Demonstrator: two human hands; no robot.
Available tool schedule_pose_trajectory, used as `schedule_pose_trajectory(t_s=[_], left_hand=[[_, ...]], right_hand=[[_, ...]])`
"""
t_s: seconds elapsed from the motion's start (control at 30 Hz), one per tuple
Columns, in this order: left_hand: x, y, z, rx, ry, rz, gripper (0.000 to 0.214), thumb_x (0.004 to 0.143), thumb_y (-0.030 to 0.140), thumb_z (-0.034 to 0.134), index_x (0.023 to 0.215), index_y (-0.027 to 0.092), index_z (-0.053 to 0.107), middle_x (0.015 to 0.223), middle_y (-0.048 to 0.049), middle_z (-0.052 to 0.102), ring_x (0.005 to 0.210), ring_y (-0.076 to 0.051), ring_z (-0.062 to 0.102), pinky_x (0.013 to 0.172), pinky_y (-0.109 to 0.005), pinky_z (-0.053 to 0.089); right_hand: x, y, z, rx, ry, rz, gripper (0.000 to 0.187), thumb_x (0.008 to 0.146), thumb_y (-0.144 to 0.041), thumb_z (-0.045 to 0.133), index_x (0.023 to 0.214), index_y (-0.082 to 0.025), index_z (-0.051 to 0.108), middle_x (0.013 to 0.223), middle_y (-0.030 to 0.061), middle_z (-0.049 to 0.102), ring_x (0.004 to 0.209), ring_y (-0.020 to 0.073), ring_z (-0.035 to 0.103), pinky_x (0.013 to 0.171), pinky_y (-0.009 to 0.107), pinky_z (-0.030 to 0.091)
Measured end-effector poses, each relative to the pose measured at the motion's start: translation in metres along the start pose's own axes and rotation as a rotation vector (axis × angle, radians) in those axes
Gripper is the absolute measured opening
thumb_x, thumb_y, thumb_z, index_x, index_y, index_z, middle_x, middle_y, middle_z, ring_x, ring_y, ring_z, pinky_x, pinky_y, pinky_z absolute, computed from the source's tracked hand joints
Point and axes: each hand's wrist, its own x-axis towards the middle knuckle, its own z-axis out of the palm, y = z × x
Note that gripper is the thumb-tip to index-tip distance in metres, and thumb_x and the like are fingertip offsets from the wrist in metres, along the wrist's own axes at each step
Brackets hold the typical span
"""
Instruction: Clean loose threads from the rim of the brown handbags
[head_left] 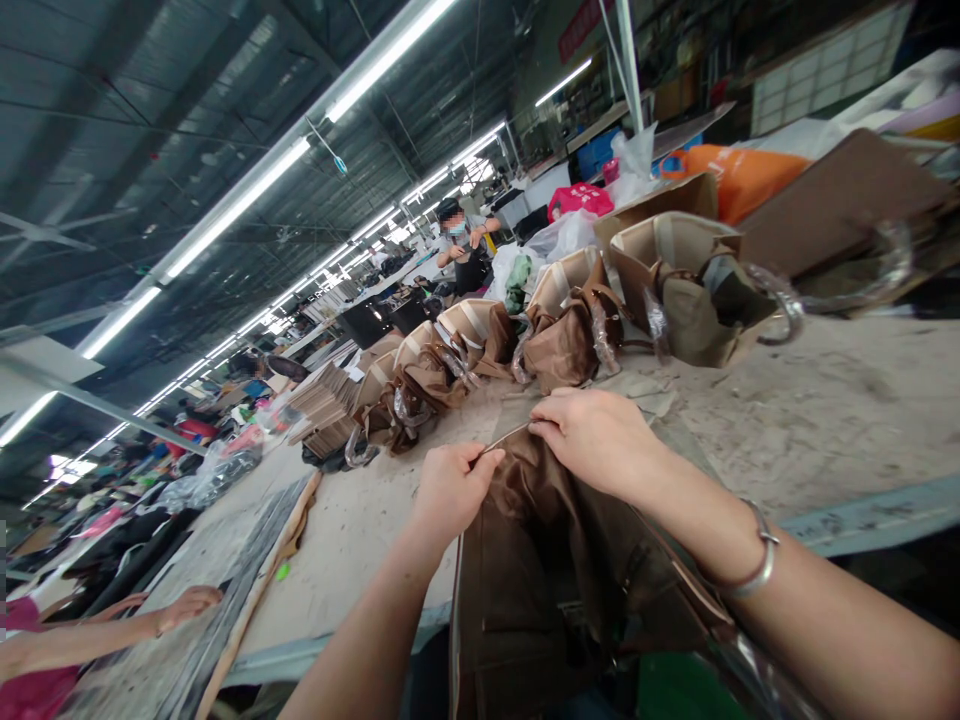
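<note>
A brown leather bag (540,560) rests against the near edge of the worktable (787,420), right in front of me. My left hand (450,490) is closed in a fist on the bag's upper edge. My right hand (592,435) pinches the same edge a little farther along. A thin strip or edge of the bag (504,440) stretches between the two hands. A metal bangle (757,560) sits on my right wrist.
Several finished brown bags (562,330) with wrapped handles stand in a row along the table's far side. Another person's arm (112,625) lies at the lower left. A person works at a far bench (461,235). Orange and pink bags (742,170) sit behind.
</note>
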Motion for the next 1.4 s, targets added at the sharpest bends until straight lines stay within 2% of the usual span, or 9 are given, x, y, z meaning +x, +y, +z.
schedule_pose_trajectory(t_s=[0.13, 0.27, 0.4, 0.47, 0.6, 0.83, 1.07, 1.27, 1.4], left_hand=[[0.001, 0.000, 0.002, 0.010, 0.019, 0.020, 0.034, 0.082, 0.034, 0.046, 0.052, 0.016, 0.047, 0.050, 0.0037, 0.037, 0.052, -0.009, 0.037, 0.052, -0.022, 0.024], [0.000, -0.005, -0.001, -0.038, -0.036, 0.045, 0.033, 0.081, 0.036, 0.047, 0.057, 0.015, 0.053, 0.052, 0.0034, 0.041, 0.054, -0.010, 0.040, 0.053, -0.021, 0.026], [-0.002, -0.008, -0.004, -0.193, -0.133, 0.068, 0.023, 0.078, 0.037, 0.053, 0.077, 0.017, 0.065, 0.064, 0.0035, 0.056, 0.063, -0.011, 0.049, 0.057, -0.019, 0.033], [-0.003, -0.009, -0.003, -0.212, -0.106, 0.082, 0.024, 0.079, 0.037, 0.052, 0.085, 0.018, 0.066, 0.071, 0.0028, 0.061, 0.068, -0.012, 0.052, 0.061, -0.019, 0.036], [-0.001, -0.009, 0.000, -0.115, 0.022, 0.085, 0.030, 0.084, 0.034, 0.044, 0.073, 0.015, 0.065, 0.064, 0.0019, 0.058, 0.062, -0.011, 0.049, 0.060, -0.020, 0.035], [0.000, -0.007, 0.000, 0.001, 0.037, 0.115, 0.028, 0.085, 0.030, 0.045, 0.068, 0.015, 0.063, 0.057, 0.0023, 0.053, 0.056, -0.010, 0.046, 0.056, -0.020, 0.032], [-0.001, -0.004, -0.007, -0.215, -0.141, 0.164, 0.032, 0.077, 0.036, 0.057, 0.105, 0.022, 0.064, 0.094, 0.0002, 0.067, 0.085, -0.016, 0.059, 0.075, -0.022, 0.042], [0.007, -0.001, -0.001, -0.065, 0.022, 0.105, 0.027, 0.083, 0.035, 0.048, 0.080, 0.017, 0.068, 0.075, -0.0007, 0.067, 0.070, -0.014, 0.058, 0.065, -0.021, 0.040], [0.009, 0.001, 0.000, 0.045, 0.024, 0.141, 0.028, 0.085, 0.032, 0.045, 0.077, 0.017, 0.067, 0.066, -0.0001, 0.063, 0.063, -0.012, 0.055, 0.061, -0.020, 0.037]], right_hand=[[0.000, 0.001, 0.000, -0.004, 0.011, -0.003, 0.027, 0.088, -0.035, 0.043, 0.082, -0.025, 0.067, 0.083, 0.0006, 0.063, 0.073, 0.0156, 0.057, 0.060, 0.025, 0.036], [-0.001, 0.001, -0.002, 0.000, 0.008, 0.005, 0.026, 0.088, -0.035, 0.044, 0.083, -0.025, 0.067, 0.084, 0.0006, 0.063, 0.073, 0.0152, 0.057, 0.060, 0.025, 0.036], [-0.001, 0.001, -0.003, 0.012, -0.016, 0.007, 0.027, 0.088, -0.034, 0.043, 0.082, -0.024, 0.067, 0.085, 0.0015, 0.063, 0.073, 0.0145, 0.057, 0.061, 0.024, 0.036], [-0.001, 0.001, -0.002, 0.015, -0.002, -0.002, 0.027, 0.088, -0.034, 0.043, 0.082, -0.024, 0.067, 0.085, 0.0011, 0.063, 0.073, 0.0146, 0.057, 0.061, 0.024, 0.036], [-0.001, 0.002, 0.000, 0.023, 0.002, -0.007, 0.027, 0.089, -0.035, 0.043, 0.084, -0.024, 0.067, 0.085, 0.0009, 0.063, 0.076, 0.0148, 0.057, 0.063, 0.024, 0.037], [-0.001, 0.003, 0.000, 0.055, 0.011, -0.018, 0.025, 0.088, -0.034, 0.044, 0.085, -0.025, 0.068, 0.085, 0.0003, 0.064, 0.077, 0.0149, 0.057, 0.063, 0.024, 0.037], [-0.002, 0.007, 0.003, 0.061, 0.020, -0.003, 0.025, 0.088, -0.035, 0.044, 0.086, -0.027, 0.067, 0.084, -0.0002, 0.063, 0.078, 0.0153, 0.057, 0.064, 0.025, 0.037], [-0.002, 0.005, 0.002, 0.089, -0.018, -0.011, 0.026, 0.089, -0.035, 0.043, 0.089, -0.025, 0.068, 0.088, 0.0013, 0.063, 0.083, 0.0149, 0.057, 0.069, 0.024, 0.039], [-0.002, 0.006, 0.001, 0.097, 0.001, -0.018, 0.025, 0.088, -0.033, 0.044, 0.085, -0.025, 0.068, 0.087, 0.0009, 0.064, 0.082, 0.0152, 0.057, 0.069, 0.024, 0.039]])
